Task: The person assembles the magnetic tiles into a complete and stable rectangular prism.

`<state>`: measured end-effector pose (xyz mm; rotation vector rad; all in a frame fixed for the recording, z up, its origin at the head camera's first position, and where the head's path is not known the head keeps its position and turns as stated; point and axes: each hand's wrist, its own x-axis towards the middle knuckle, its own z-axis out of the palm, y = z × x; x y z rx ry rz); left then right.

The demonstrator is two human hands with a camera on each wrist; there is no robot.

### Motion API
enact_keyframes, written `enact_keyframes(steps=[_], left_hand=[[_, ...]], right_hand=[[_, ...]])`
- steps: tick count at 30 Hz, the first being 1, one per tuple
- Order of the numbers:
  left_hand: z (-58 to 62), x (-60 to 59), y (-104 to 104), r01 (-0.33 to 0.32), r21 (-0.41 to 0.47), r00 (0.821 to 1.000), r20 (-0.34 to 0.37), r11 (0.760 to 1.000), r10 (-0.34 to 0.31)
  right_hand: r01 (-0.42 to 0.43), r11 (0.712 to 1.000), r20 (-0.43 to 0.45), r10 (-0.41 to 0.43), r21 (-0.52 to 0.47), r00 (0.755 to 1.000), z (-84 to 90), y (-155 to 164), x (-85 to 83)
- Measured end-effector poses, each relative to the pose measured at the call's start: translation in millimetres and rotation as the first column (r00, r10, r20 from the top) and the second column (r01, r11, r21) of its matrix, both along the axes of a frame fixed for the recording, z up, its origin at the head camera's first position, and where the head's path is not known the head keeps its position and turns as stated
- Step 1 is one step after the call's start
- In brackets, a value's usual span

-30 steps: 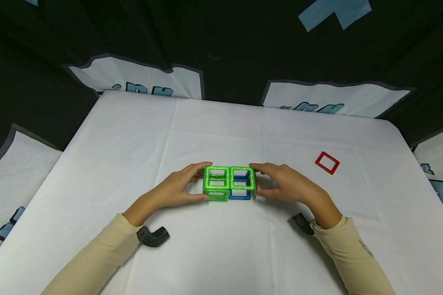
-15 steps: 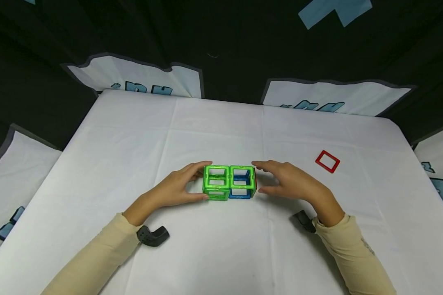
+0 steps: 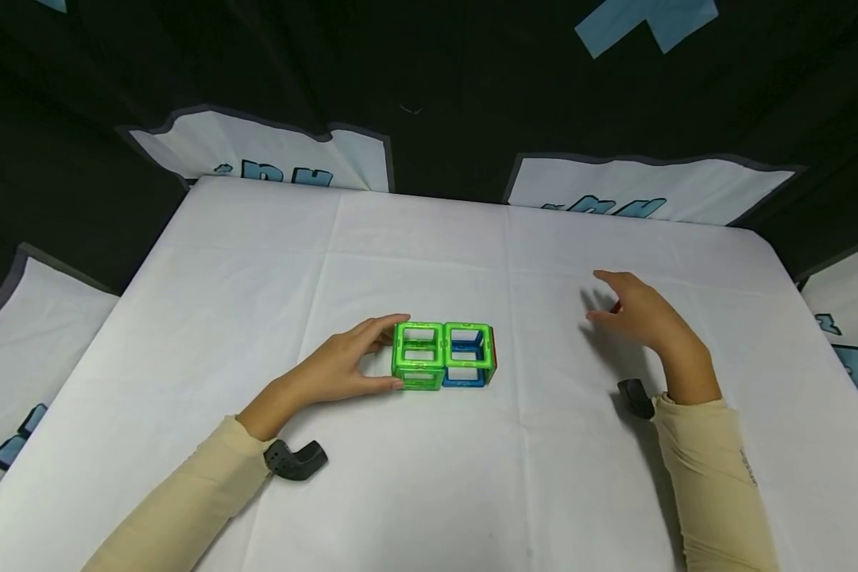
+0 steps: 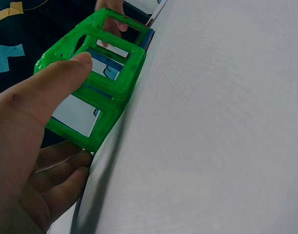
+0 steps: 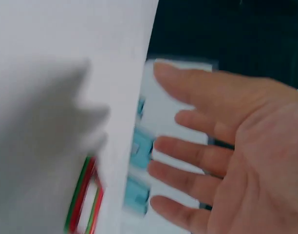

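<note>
1. Two-cell box of magnetic tiles (image 3: pixel 444 354) near the middle of the white table (image 3: pixel 429 485): green frames on top and at the left, blue ones (image 3: pixel 464 376) low on the right, a thin red edge on the far right side. Probably light and stiff, hollow plastic frames held only by edge magnets, so likely to fold or pop apart if squeezed on a face; best taken across opposite edges or corners, low and even.
2. Left hand (image 3: pixel 336 367) clasping the green end, thumb on the near lower edge, fingers curled over the far top; thumb pad (image 4: pixel 66 73) pressed on the top frame in the left wrist view.
3. Right hand (image 3: pixel 639 314) well apart from the box, spread and empty, fingers (image 5: pixel 197 146) straight, hovering over the red square tile (image 5: pixel 85 204).
4. Red tile almost wholly hidden under that hand in the head view, only a sliver showing; cut off at the bottom edge and blurred in the right wrist view.
5. Far faces and floor of the box hard to make out; contact between right fingers and red tile not visible.
</note>
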<state>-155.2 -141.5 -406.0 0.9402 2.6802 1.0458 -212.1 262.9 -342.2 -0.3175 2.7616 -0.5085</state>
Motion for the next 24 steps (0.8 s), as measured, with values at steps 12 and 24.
enact_keyframes(steps=[12,24], left_hand=[[-0.6,0.6,0,-0.007,-0.006,1.0,0.003,1.0,0.008],[-0.8,0.2,0,-0.002,-0.006,1.0,-0.001,1.0,0.002]], right_hand=[[0.137,0.975,0.136,-0.161,0.173,0.978,-18.4,50,-12.0],[0.194,0.97,0.074,-0.206,0.145,0.976,-15.7,34,-5.9]])
